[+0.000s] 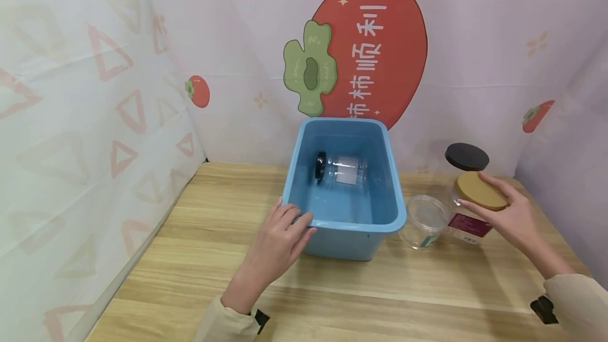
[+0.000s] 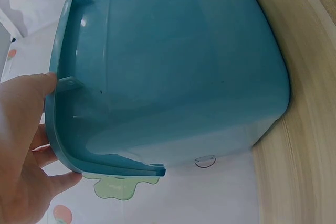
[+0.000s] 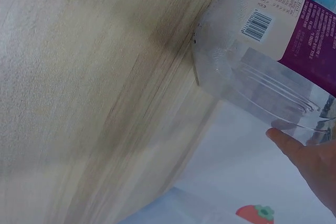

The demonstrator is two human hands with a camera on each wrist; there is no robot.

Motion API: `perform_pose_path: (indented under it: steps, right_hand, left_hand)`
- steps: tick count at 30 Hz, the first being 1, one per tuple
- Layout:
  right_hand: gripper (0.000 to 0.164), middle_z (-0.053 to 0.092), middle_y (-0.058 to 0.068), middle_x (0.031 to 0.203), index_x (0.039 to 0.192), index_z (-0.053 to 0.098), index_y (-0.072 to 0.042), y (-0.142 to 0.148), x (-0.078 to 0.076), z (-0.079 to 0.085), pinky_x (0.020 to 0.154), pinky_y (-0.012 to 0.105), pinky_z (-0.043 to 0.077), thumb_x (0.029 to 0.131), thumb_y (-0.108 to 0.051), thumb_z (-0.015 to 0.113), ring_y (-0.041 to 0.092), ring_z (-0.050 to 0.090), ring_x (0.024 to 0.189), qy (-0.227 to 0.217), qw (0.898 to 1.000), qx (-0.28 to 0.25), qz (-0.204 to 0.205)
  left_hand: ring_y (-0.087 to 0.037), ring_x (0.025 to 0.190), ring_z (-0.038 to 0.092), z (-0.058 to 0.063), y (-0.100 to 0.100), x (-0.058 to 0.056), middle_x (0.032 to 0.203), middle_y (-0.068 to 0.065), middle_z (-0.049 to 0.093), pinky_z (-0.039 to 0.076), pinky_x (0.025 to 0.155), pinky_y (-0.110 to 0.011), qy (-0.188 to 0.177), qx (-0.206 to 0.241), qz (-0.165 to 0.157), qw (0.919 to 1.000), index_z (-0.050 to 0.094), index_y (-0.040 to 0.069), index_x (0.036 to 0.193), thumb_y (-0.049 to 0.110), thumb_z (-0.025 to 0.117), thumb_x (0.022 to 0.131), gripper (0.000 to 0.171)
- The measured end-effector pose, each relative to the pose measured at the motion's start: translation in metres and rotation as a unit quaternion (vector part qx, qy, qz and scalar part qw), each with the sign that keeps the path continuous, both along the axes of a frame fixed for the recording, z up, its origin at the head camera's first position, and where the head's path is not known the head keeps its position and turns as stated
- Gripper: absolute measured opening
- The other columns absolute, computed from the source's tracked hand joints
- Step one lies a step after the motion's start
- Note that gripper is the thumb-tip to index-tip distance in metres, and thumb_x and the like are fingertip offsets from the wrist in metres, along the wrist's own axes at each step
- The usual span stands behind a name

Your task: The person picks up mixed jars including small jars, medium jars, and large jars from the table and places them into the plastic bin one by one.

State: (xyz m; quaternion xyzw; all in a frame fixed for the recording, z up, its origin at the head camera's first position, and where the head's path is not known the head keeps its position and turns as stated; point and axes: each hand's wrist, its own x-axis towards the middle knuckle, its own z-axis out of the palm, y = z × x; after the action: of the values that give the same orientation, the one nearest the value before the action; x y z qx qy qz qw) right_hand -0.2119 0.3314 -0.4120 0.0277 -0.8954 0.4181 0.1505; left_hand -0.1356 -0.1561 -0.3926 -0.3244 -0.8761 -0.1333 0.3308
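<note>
A blue plastic bin [image 1: 349, 244] stands on the table, and my left hand [image 1: 282, 236] grips the front-left corner of its rim. In the left wrist view, the left hand's thumb and fingers [image 2: 64, 182] lie about that rim [image 2: 52, 108]. Inside the bin a clear jar with a black lid [image 1: 320, 166] lies on its side. At the right, my right hand [image 1: 510, 215] holds a clear jar by its mustard-yellow lid [image 1: 482, 190], thumb and fingers at opposite sides. The jar's dark red label [image 3: 315, 45] and barcode show in the right wrist view.
A clear jar [image 1: 425, 220] with a teal label stands between the bin and the yellow-lidded jar. Behind the latter is a jar with a black lid [image 1: 467, 157]. Printed cloth [image 1: 247, 120] hangs behind the wooden table [image 1: 190, 257] and along its sides.
</note>
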Motion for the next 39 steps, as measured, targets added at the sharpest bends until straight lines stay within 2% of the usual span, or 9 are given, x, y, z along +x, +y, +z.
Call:
perform_pose_path:
  steps: [6,10,15,18,23,25,27,33,39]
  right_hand:
    - [0.081,0.047,-0.008,0.153,0.161,0.045,-0.029,0.001,-0.001,-0.001,0.080,0.000,0.034,0.091,-0.024,0.086,-0.013,0.037,0.113,-0.003,1.000,-0.005,0.001]
    - [0.082,0.048,-0.009,0.149,0.161,0.046,-0.026,0.002,-0.002,0.000,0.078,0.001,0.033,0.091,-0.025,0.086,-0.013,0.036,0.111,-0.002,1.000,0.006,-0.002]
    - [0.082,0.047,0.012,0.155,0.161,0.045,-0.023,0.005,-0.003,0.004,0.076,0.013,0.033,0.090,-0.032,0.085,-0.012,0.033,0.108,-0.010,0.999,0.042,-0.015]
    - [0.084,0.045,0.026,0.155,0.162,0.044,-0.021,0.006,-0.004,0.008,0.077,0.022,0.032,0.091,-0.037,0.085,0.000,0.038,0.110,-0.024,0.997,0.066,-0.018]
    - [0.089,0.041,0.030,0.157,0.164,0.037,-0.016,0.007,-0.005,0.017,0.078,0.028,0.032,0.092,-0.042,0.082,0.039,0.044,0.121,-0.056,0.995,0.085,-0.008]
    - [0.090,0.040,0.033,0.158,0.165,0.035,-0.014,0.007,-0.006,0.021,0.077,0.028,0.032,0.093,-0.043,0.081,0.048,0.044,0.124,-0.064,0.994,0.088,-0.002]
    - [0.090,0.040,0.036,0.157,0.164,0.035,-0.012,0.008,-0.007,0.024,0.076,0.027,0.033,0.093,-0.042,0.081,0.051,0.045,0.124,-0.065,0.994,0.092,0.005]
    - [0.087,0.047,0.039,0.147,0.159,0.042,-0.006,0.010,-0.009,0.029,0.071,0.025,0.033,0.090,-0.039,0.084,0.047,0.049,0.114,-0.052,0.991,0.122,0.011]
    - [0.086,0.047,0.042,0.144,0.157,0.044,-0.004,0.011,-0.012,0.037,0.073,0.030,0.034,0.090,-0.041,0.083,0.051,0.050,0.113,-0.060,0.987,0.147,0.021]
  left_hand:
    - [-0.026,0.103,0.064,0.000,0.000,0.000,0.102,-0.008,0.070,0.052,0.108,-0.061,-0.006,-0.001,0.002,1.0000,0.075,0.007,0.113,0.022,0.080,0.096,0.023]
    - [-0.027,0.103,0.064,0.001,0.000,0.000,0.102,-0.008,0.070,0.051,0.108,-0.062,-0.008,-0.001,-0.002,1.0000,0.075,0.008,0.113,0.027,0.069,0.105,0.022]
    - [-0.027,0.104,0.064,0.003,0.001,0.000,0.103,-0.007,0.070,0.051,0.109,-0.062,-0.008,-0.002,-0.002,1.0000,0.074,0.008,0.114,0.035,0.051,0.113,0.035]
    - [-0.027,0.105,0.064,0.003,0.001,0.000,0.104,-0.007,0.070,0.050,0.110,-0.062,-0.009,0.000,-0.002,1.0000,0.074,0.009,0.115,0.035,0.053,0.112,0.034]
    - [-0.027,0.105,0.064,0.002,0.001,0.000,0.104,-0.007,0.070,0.049,0.110,-0.061,-0.011,0.001,-0.002,0.9999,0.075,0.008,0.114,0.037,0.046,0.114,0.041]
    - [-0.026,0.105,0.064,0.002,0.000,0.000,0.104,-0.007,0.070,0.049,0.111,-0.061,-0.010,0.000,0.000,0.9999,0.074,0.008,0.114,0.038,0.043,0.114,0.044]
    - [-0.026,0.105,0.064,0.002,0.000,0.001,0.103,-0.007,0.070,0.049,0.111,-0.061,-0.010,0.000,0.001,1.0000,0.074,0.008,0.114,0.039,0.043,0.114,0.044]
    - [-0.026,0.104,0.064,0.001,0.000,0.001,0.103,-0.007,0.070,0.049,0.111,-0.060,-0.012,-0.001,0.000,0.9999,0.074,0.009,0.114,0.038,0.043,0.115,0.043]
    - [-0.026,0.104,0.064,0.001,0.000,0.000,0.103,-0.007,0.070,0.050,0.111,-0.061,-0.010,0.001,-0.001,1.0000,0.074,0.009,0.114,0.038,0.044,0.114,0.042]
